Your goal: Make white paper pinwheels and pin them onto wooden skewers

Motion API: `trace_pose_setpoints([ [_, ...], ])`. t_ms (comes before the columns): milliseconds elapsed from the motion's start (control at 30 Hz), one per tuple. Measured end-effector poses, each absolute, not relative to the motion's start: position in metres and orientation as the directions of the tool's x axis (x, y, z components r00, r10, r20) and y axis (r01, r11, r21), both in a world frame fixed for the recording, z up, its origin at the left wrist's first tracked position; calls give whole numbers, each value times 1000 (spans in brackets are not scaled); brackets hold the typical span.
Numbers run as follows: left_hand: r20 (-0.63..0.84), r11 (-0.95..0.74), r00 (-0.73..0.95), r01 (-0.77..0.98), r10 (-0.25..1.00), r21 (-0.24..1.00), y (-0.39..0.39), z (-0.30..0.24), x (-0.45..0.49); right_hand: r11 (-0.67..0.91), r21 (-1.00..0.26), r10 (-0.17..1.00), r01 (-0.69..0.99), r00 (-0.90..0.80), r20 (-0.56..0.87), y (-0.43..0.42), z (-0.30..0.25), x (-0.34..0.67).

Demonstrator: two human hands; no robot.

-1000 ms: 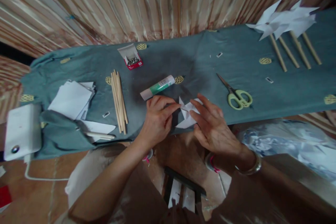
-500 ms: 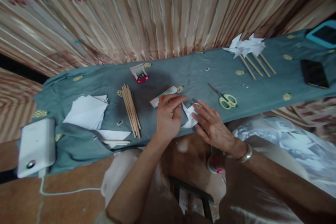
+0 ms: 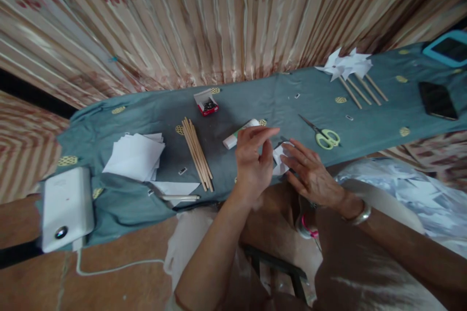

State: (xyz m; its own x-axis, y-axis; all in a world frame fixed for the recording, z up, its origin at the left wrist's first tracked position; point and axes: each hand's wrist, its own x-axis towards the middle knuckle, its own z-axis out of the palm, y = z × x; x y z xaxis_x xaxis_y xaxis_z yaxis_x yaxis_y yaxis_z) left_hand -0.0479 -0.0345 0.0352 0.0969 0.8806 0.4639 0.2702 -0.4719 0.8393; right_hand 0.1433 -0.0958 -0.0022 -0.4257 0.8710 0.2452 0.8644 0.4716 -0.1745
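A small folded white paper pinwheel (image 3: pixel 279 160) lies at the table's front edge between my hands. My right hand (image 3: pixel 312 172) rests on its right side, fingers stretched and spread, covering part of it. Just left of the paper is my left hand (image 3: pixel 255 163), its index finger pointing right and its thumb apart from it; nothing shows between them. A white glue stick (image 3: pixel 233 140) lies behind my left hand, partly hidden by it. Scissors with light green handles (image 3: pixel 326 139) lie to the right, beyond my right hand.
Wooden sticks (image 3: pixel 197 155), a white paper stack (image 3: pixel 134 155) and a red box of pins (image 3: pixel 207 104) stand left. Finished pinwheels on sticks (image 3: pixel 346 65) and a black phone (image 3: pixel 437 100) lie right. A white power bank (image 3: pixel 67 204) sits at the left end. A plastic bag (image 3: pixel 401 199) is right.
The view has swung left, so everything sits further right in it. My right fingers now cover more of the paper pinwheel. My left hand stays beside it, fingers a little more spread.
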Motion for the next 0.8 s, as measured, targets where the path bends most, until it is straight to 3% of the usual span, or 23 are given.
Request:
trace_pose_setpoints([
  [467,429,-423,31,248,903,872,-27,34,-55,497,-131,866,858,-481,135,-89,9,145],
  [800,399,-383,21,328,917,864,-20,30,-48,559,-188,822,808,-509,256,-85,-4,154],
])
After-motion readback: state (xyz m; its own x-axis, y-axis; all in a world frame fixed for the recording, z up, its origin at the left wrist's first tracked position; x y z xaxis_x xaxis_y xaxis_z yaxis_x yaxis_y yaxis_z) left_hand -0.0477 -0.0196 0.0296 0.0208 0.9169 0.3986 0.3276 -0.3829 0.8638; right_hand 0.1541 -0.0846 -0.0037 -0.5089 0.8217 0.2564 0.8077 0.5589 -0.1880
